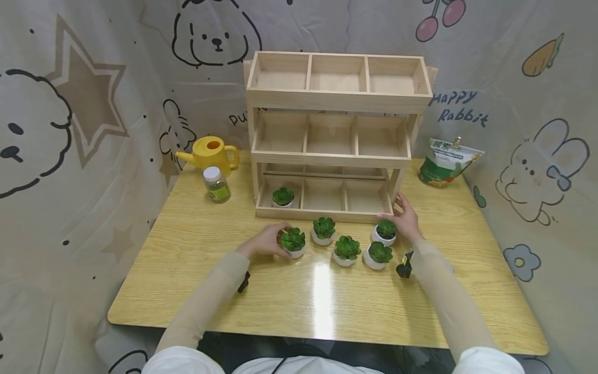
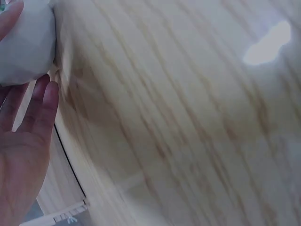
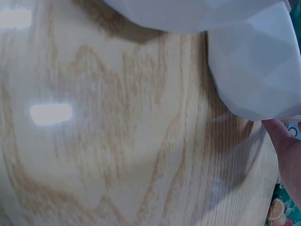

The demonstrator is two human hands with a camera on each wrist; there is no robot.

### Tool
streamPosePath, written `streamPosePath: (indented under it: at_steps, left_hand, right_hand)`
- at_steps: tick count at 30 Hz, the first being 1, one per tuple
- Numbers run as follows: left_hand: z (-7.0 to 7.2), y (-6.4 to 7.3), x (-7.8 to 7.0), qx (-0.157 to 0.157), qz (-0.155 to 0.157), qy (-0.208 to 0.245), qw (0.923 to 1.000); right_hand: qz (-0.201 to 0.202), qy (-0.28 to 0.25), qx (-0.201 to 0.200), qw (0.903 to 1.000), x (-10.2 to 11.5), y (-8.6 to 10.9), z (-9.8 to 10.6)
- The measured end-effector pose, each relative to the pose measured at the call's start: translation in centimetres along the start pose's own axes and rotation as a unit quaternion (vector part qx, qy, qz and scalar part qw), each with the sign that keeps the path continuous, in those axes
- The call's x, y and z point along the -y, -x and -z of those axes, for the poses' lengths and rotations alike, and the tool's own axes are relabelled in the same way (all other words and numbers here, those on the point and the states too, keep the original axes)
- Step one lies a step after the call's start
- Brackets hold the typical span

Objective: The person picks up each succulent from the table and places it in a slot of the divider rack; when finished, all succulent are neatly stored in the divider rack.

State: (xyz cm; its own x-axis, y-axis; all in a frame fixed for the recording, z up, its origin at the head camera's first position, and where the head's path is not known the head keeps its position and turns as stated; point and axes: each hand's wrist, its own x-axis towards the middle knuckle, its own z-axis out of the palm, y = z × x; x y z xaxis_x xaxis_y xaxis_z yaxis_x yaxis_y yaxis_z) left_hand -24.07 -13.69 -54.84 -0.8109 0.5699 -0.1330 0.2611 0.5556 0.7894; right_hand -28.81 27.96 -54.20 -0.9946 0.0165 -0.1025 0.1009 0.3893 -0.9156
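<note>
My left hand (image 1: 270,241) holds a small potted succulent (image 1: 293,240), green with a white pot, at the table's middle. In the left wrist view, the faceted white pot (image 2: 29,44) sits between thumb and fingers (image 2: 44,106). At the lower right corner of a three-tier wooden shelf (image 1: 327,214), my right hand (image 1: 407,221) grips the frame, thumb on the front and fingers at the side. Just in front of that thumb stands another succulent (image 1: 385,232); its pot (image 3: 256,66) hides much of the hand in the right wrist view. One succulent (image 1: 283,197) occupies the bottom left compartment.
More succulents stand between the hands, including one (image 1: 323,230) near the shelf and one (image 1: 347,251) farther forward. Left of the shelf are a yellow watering can (image 1: 212,154) and a white-capped bottle (image 1: 217,185). A green-and-white bag (image 1: 446,162) is at right.
</note>
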Motion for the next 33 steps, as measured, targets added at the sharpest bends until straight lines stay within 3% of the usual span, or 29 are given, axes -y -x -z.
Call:
streamPosePath:
  at_steps: [8,18,25,33]
  left_hand:
    - [-0.3,-0.1,0.3,-0.011,-0.006,0.000,0.9999]
    - [-0.6,0.1,0.3,-0.018,0.013,0.028,0.9994]
    - [-1.0,-0.1,1.0,-0.020,-0.005,0.041,0.9989]
    - [-1.1,-0.3,1.0,-0.022,0.003,0.041,0.9989]
  right_hand:
    - [0.004,-0.004,0.002,1.0000,-0.2,-0.1,0.0]
    - [0.002,0.005,-0.001,1.0000,-0.1,-0.2,-0.1]
    - [0.001,0.001,0.002,1.0000,-0.2,-0.2,-0.1]
    - [0.004,-0.002,0.000,1.0000,0.1,0.0,0.1]
